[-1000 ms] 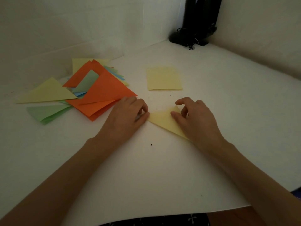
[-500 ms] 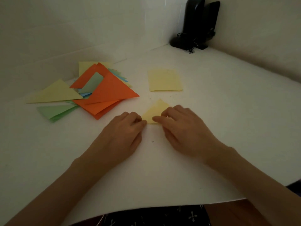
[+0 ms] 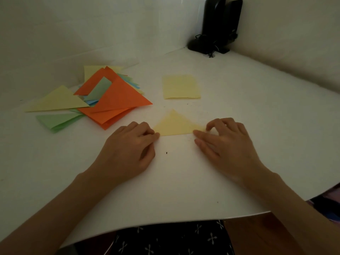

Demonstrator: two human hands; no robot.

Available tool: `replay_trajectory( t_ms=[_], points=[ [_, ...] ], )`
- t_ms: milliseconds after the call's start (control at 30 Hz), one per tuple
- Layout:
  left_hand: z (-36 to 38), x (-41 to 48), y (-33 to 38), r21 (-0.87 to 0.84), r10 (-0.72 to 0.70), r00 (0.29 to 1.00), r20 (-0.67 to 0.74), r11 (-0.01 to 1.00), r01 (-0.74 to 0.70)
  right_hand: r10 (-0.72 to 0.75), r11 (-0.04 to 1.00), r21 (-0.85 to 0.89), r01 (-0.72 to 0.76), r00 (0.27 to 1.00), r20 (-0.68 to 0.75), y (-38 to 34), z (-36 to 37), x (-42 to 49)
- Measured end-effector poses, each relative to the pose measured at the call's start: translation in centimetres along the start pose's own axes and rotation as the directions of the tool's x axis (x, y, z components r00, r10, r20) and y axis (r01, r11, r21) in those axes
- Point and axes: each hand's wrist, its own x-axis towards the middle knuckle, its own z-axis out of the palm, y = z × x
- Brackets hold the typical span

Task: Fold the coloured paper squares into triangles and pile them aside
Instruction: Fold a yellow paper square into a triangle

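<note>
Head view: a pale yellow triangle of folded paper lies flat on the white table. Its long folded edge faces the person and its apex points away toward the far wall. Its surface is smooth and its edges meet cleanly.

The left hand rests knuckles-up at the triangle's left corner. Its fingers are curled, and the thumb and forefinger close on that corner, which disappears under the fingertips. The right hand sits at the right corner. Its thumb lies along the near edge and its arched forefinger comes down on top, so the tip of the paper is pinched between them. The triangle spans the gap between the two hands, with its middle uncovered.

Just beyond the triangle lies an unfolded yellow square, apart from it. To the left, a loose pile of folded triangles in orange, green, blue and yellow spreads near the wall. A black device stands in the far corner.
</note>
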Motion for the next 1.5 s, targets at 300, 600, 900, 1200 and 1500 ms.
replay_trajectory(
  t_ms=[300,600,900,1200,1500],
  points=[
    [-0.4,-0.2,0.5,0.046,-0.053,0.997,0.057,0.998,0.051,-0.329,0.933,0.159,0.322,0.944,0.022,-2.0,0.3,3.2],
    [-0.1,-1.8,0.0,-0.045,-0.135,0.988,0.077,0.989,0.139,-0.345,0.938,0.026,0.344,0.93,0.128,-1.6,2.0,7.7],
    [0.2,-0.5,-0.7,-0.315,-0.279,0.957,-0.076,0.918,0.242,0.181,0.927,0.269,-0.263,0.938,0.295,-0.9,0.2,7.3],
    [0.7,2.1,-0.3,-0.267,-0.568,0.821,0.061,0.783,0.562,0.26,0.788,0.429,-0.442,0.87,0.418,-2.8,0.3,6.3],
    [0.8,1.4,1.1,-0.394,-0.577,0.816,0.039,0.741,0.543,0.307,0.662,0.497,-0.561,0.808,0.504,-3.5,0.1,6.6]
  ],
)
